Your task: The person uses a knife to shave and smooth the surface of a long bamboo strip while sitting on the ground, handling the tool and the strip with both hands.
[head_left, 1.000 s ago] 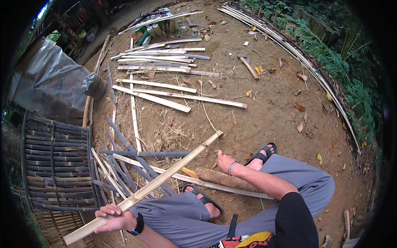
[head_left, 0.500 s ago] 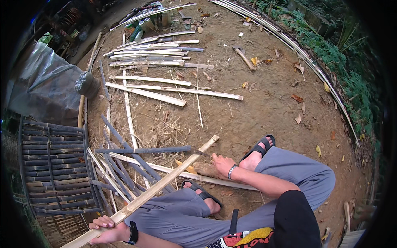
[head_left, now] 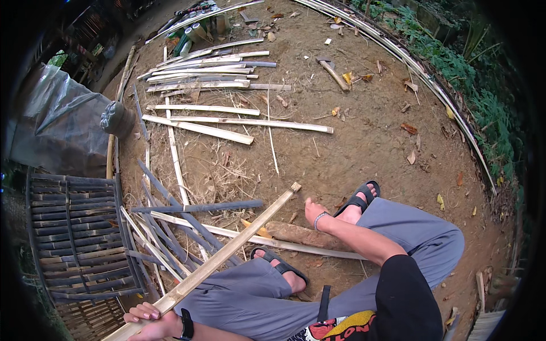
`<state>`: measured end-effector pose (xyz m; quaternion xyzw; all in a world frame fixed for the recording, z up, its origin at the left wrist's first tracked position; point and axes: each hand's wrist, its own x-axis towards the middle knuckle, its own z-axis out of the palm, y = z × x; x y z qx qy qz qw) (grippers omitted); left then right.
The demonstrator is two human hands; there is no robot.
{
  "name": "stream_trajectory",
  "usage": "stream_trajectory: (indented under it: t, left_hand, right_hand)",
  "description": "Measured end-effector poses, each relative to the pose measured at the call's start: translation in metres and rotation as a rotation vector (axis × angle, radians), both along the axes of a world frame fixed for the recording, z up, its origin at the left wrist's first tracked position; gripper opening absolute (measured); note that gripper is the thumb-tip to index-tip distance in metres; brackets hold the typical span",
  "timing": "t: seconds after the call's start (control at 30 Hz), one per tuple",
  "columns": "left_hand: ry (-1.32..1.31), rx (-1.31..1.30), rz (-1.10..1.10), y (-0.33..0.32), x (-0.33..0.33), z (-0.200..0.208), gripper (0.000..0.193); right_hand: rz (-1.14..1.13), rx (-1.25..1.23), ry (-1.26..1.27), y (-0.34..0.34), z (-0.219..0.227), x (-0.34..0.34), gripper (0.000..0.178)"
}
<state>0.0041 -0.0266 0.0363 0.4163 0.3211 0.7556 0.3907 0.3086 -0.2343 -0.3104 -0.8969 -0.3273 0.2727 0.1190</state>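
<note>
My left hand (head_left: 151, 324), at the lower left, is closed around the near end of a long pale split bamboo strip (head_left: 233, 247). The strip slants up and away across my left thigh. Near its far end, my right hand (head_left: 316, 213) is closed on a knife, whose handle is mostly hidden in the fist. Only a short, blurred dark bit of blade shows beside the strip's tip; whether it touches I cannot tell. Below the right hand, a short brown log (head_left: 310, 234) lies on the ground beside another pale strip (head_left: 284, 244).
Dark and pale bamboo strips (head_left: 196, 221) lie crossed at the left, beside a bamboo slat panel (head_left: 74, 230). More split strips (head_left: 199, 85) lie farther off. A wooden-handled tool (head_left: 334, 75) rests on the dirt. My sandalled feet (head_left: 282, 267) flank the log.
My right hand and the knife have moved slightly right and away, toward the strip's tip. The strip has shifted a little in my left hand, which stays closed on it.
</note>
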Motion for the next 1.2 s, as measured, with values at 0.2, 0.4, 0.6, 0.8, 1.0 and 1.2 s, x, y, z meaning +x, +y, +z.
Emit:
stream_trajectory:
  t: [0.2, 0.4, 0.6, 0.8, 1.0, 1.2]
  left_hand:
    - [0.005, 0.009, -0.012, 0.004, -0.007, -0.001, 0.065]
    - [0.027, 0.004, -0.053, 0.007, -0.01, -0.002, 0.066]
    - [0.009, 0.008, -0.074, 0.001, 0.0, 0.002, 0.066]
    - [0.023, 0.033, -0.012, -0.01, 0.003, 0.01, 0.067]
    - [0.044, 0.034, 0.014, -0.019, 0.011, 0.012, 0.066]
    - [0.036, 0.028, 0.021, -0.016, 0.019, 0.015, 0.065]
  right_hand:
    - [0.098, 0.066, -0.09, 0.019, 0.019, -0.013, 0.016]
    - [0.093, 0.006, -0.029, 0.032, 0.015, -0.023, 0.021]
    - [-0.04, -0.033, -0.014, -0.003, -0.031, 0.012, 0.025]
    - [0.122, 0.027, -0.028, 0.019, 0.024, -0.015, 0.023]
    - [-0.026, 0.016, 0.11, 0.007, -0.002, -0.015, 0.02]
    - [-0.006, 0.023, 0.005, -0.01, -0.002, 0.006, 0.017]
